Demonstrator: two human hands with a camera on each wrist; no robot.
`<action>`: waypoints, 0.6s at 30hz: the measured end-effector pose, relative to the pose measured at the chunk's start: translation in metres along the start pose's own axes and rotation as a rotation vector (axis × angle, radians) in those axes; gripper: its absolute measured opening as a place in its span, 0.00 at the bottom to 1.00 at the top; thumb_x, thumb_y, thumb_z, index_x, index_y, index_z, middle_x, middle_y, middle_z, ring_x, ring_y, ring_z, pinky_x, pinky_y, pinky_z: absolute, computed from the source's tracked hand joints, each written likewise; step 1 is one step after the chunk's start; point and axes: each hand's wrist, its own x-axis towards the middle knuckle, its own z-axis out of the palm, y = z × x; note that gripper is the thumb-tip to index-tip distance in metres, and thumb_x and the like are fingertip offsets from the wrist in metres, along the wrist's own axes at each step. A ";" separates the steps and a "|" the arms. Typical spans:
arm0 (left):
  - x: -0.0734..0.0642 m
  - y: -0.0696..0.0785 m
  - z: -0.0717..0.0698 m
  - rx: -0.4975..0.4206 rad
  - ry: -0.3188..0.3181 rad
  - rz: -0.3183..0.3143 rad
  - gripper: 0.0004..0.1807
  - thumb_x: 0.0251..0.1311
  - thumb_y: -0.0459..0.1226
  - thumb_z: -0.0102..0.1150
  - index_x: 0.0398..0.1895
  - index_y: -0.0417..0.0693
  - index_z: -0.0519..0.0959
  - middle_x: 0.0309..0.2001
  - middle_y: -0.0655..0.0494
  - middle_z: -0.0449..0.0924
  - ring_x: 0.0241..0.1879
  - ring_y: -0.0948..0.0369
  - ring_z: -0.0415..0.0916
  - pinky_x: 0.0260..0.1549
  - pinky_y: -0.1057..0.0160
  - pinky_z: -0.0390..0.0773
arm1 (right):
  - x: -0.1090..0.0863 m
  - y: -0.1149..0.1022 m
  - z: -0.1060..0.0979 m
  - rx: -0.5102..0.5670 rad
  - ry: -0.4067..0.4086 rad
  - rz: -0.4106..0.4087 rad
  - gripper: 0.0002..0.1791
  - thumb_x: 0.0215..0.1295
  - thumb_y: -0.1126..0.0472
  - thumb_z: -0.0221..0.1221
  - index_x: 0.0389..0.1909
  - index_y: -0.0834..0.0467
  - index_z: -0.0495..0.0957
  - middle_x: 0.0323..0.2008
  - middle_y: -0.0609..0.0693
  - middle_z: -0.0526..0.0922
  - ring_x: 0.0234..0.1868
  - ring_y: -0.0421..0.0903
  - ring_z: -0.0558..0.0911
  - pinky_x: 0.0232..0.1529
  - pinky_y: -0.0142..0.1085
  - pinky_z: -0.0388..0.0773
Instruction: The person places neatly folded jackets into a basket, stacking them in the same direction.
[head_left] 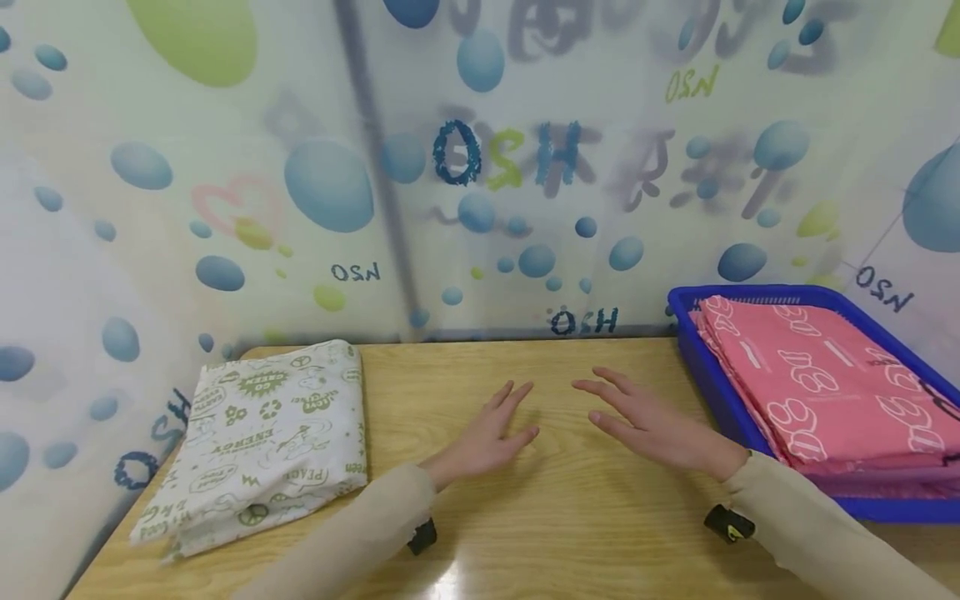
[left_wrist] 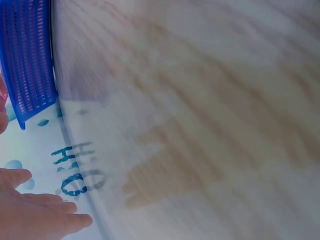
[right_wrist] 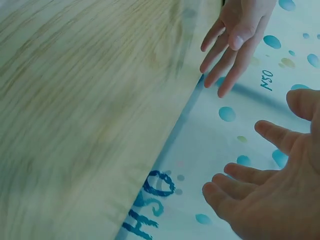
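My left hand [head_left: 483,437] hovers above the middle of the wooden table [head_left: 555,533], fingers spread and holding nothing. Facing it, my right hand [head_left: 652,417] is held out with loosely extended fingers, also bare of any object. A gap separates the two hands. To the left of the left hand lies a folded white cloth [head_left: 270,442] with green print. Beyond the right hand, a folded pink cloth [head_left: 832,375] with white outlines rests in a blue plastic basket [head_left: 693,354]. In the right wrist view both hands show, palms partly turned toward each other.
A curtain-like backdrop [head_left: 420,242] with blue and green dots and lettering rises behind the table's far edge and along the left. The basket's slotted wall [left_wrist: 30,65] shows in the left wrist view. Dark straps [head_left: 729,523] sit at both wrists.
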 end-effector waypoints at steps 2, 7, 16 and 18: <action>-0.002 -0.001 -0.003 -0.008 0.009 -0.009 0.36 0.71 0.47 0.49 0.76 0.49 0.50 0.73 0.34 0.44 0.70 0.39 0.48 0.61 0.37 0.57 | 0.003 0.000 0.004 0.009 0.006 0.008 0.27 0.76 0.52 0.47 0.71 0.55 0.62 0.70 0.67 0.55 0.66 0.69 0.61 0.56 0.68 0.60; -0.001 -0.003 -0.011 0.009 0.021 -0.007 0.35 0.71 0.45 0.50 0.76 0.47 0.51 0.73 0.32 0.45 0.69 0.39 0.50 0.61 0.37 0.58 | 0.009 0.001 0.015 0.057 0.009 0.062 0.27 0.76 0.50 0.46 0.71 0.55 0.61 0.70 0.68 0.55 0.66 0.69 0.60 0.57 0.68 0.60; -0.004 -0.008 -0.034 -0.004 0.077 -0.017 0.35 0.70 0.45 0.51 0.75 0.45 0.53 0.73 0.33 0.46 0.70 0.38 0.48 0.62 0.35 0.54 | 0.041 0.006 0.035 0.098 -0.044 0.084 0.30 0.76 0.47 0.45 0.73 0.56 0.58 0.71 0.67 0.53 0.69 0.65 0.57 0.62 0.64 0.57; -0.005 -0.007 -0.040 -0.007 0.089 -0.033 0.36 0.70 0.45 0.52 0.76 0.46 0.53 0.73 0.35 0.46 0.71 0.39 0.46 0.62 0.35 0.53 | 0.047 0.006 0.038 0.092 -0.054 0.079 0.30 0.76 0.49 0.45 0.73 0.56 0.57 0.70 0.68 0.53 0.68 0.66 0.59 0.61 0.64 0.58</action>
